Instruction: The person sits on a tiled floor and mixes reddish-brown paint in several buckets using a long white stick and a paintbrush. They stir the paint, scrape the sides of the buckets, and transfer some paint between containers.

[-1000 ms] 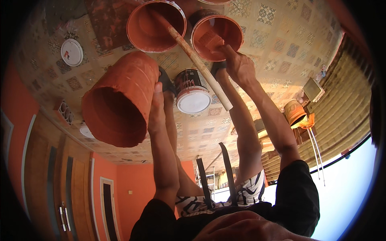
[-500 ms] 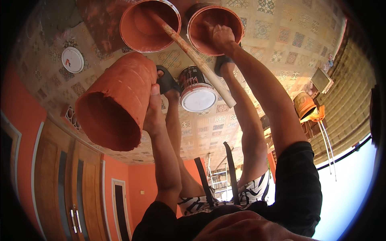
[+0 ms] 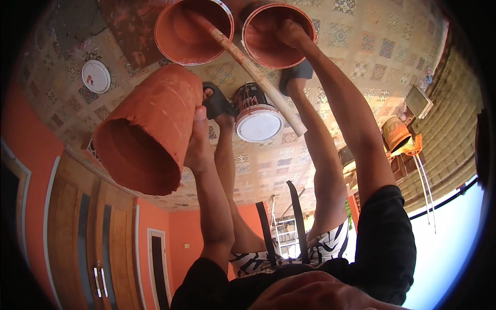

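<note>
My left hand [image 3: 199,139] grips a tall terracotta-coloured clay pot [image 3: 150,119] by its side. The thumb shows along the pot's wall and the other fingers are hidden behind it. The pot is tilted, with its dark open mouth toward me and a rough, uneven rim. At the far side, my right hand [image 3: 293,34] reaches inside a bucket [image 3: 309,20] coated with reddish-brown paint. Its fingers are curled, and whatever they hold is hidden. Left of that bucket stands a second paint-coated bucket [image 3: 164,39], with a long wooden stick [image 3: 256,77] leaning out of it.
A dark paint can with a white lid [image 3: 260,125] stands between my feet, under the stick's near end. A loose white lid [image 3: 96,76] lies on the patterned tile floor [image 3: 361,62]. An orange pot [image 3: 397,135] is at the right. Wooden doors [image 3: 77,217] are at the left.
My right hand has moved slightly up and right, farther over the inside of the bucket. The pot in my left hand has barely shifted.
</note>
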The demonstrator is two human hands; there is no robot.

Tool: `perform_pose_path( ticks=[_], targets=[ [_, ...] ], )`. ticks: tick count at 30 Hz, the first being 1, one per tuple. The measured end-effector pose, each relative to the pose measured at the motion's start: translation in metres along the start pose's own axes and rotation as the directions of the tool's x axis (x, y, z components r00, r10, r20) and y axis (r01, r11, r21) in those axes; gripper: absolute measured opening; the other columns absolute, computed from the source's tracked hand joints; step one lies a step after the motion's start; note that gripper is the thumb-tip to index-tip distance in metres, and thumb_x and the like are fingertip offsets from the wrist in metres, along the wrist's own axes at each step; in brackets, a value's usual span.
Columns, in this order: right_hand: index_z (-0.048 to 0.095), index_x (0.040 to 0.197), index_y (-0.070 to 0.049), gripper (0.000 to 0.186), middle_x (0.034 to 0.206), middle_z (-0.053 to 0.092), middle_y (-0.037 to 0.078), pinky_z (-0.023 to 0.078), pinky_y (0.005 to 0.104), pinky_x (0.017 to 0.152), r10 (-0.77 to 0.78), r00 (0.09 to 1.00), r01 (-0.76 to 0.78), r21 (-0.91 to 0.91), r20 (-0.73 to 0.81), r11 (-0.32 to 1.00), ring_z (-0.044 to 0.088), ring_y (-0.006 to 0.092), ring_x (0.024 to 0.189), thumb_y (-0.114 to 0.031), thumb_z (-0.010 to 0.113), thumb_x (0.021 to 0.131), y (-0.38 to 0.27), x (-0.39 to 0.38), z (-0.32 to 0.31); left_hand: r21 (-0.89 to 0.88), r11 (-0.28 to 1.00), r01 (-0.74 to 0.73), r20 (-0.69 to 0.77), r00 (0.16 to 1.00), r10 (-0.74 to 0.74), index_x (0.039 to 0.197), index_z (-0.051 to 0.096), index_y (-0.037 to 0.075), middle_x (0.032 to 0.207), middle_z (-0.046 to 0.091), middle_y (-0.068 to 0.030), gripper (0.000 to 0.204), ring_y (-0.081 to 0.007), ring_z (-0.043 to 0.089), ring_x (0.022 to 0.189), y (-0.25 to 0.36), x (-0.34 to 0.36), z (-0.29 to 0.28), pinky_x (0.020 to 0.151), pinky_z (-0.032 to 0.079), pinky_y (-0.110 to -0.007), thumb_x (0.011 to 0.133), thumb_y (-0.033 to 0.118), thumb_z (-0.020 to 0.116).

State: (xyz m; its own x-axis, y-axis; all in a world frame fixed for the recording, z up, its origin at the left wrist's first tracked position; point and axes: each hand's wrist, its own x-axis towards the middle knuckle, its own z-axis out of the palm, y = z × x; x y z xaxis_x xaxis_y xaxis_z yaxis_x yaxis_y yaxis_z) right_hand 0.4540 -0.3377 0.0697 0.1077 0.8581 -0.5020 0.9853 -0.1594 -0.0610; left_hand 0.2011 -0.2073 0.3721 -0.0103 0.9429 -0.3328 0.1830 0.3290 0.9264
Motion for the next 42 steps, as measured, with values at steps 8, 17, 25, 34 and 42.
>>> perform_pose_path(
  ticks=[8,17,25,34,42],
  targets=[
    [0.061,0.111,0.003,0.028,0.099,0.069,0.022,0.06,0.0456,0.075,0.333,0.938,-0.348,0.313,0.102,0.884,0.07,0.0378,0.092,-0.018,0.048,0.099,-0.028,-0.013,-0.036,0.101,0.995,0.017,0.024,1.0,-0.019,0.149,0.033,-0.006,0.147,0.047,-0.0218,0.087,-0.0339,0.053,0.132,-0.001,-0.004,0.003,0.111,0.048,-0.049,0.078,0.0,0.083],
    [0.065,0.112,0.008,0.029,0.102,0.066,0.025,0.063,0.0425,0.069,0.471,0.879,-0.476,0.171,0.071,0.863,0.074,0.0377,0.084,-0.016,0.058,0.097,-0.054,-0.015,-0.076,0.053,0.998,-0.033,0.043,0.999,0.031,0.149,0.032,-0.008,0.145,0.048,-0.0224,0.087,-0.0338,0.054,0.13,-0.003,-0.005,-0.005,0.11,0.048,-0.048,0.079,0.001,0.083],
    [0.07,0.11,0.006,0.027,0.102,0.065,0.023,0.062,0.0376,0.068,0.225,0.962,-0.204,-0.142,0.154,0.969,0.073,0.0325,0.079,-0.013,0.06,0.093,-0.073,-0.011,-0.041,0.063,0.998,0.001,0.007,1.0,-0.002,0.149,0.033,-0.007,0.145,0.048,-0.0222,0.086,-0.0332,0.054,0.131,-0.009,-0.005,-0.011,0.111,0.047,-0.048,0.079,0.001,0.083],
    [0.061,0.105,0.001,0.023,0.085,0.066,0.023,0.055,0.0511,0.07,0.12,0.985,-0.076,0.307,-0.127,0.949,0.068,0.0412,0.077,-0.019,0.052,0.096,0.012,-0.006,-0.038,0.028,0.999,-0.029,0.026,0.999,0.029,0.149,0.033,-0.007,0.147,0.047,-0.0221,0.088,-0.0327,0.052,0.133,-0.002,-0.009,-0.005,0.113,0.045,-0.047,0.078,0.001,0.084],
    [0.071,0.104,0.0,0.027,0.104,0.072,0.02,0.06,0.045,0.074,0.102,0.977,-0.091,-0.067,0.188,0.994,0.075,0.0337,0.09,-0.015,0.05,0.097,-0.019,-0.002,-0.049,0.04,0.999,-0.02,0.027,0.999,0.019,0.15,0.033,-0.006,0.148,0.046,-0.0216,0.088,-0.0326,0.052,0.133,-0.008,-0.01,-0.005,0.114,0.045,-0.048,0.079,0.002,0.085]
  ],
)
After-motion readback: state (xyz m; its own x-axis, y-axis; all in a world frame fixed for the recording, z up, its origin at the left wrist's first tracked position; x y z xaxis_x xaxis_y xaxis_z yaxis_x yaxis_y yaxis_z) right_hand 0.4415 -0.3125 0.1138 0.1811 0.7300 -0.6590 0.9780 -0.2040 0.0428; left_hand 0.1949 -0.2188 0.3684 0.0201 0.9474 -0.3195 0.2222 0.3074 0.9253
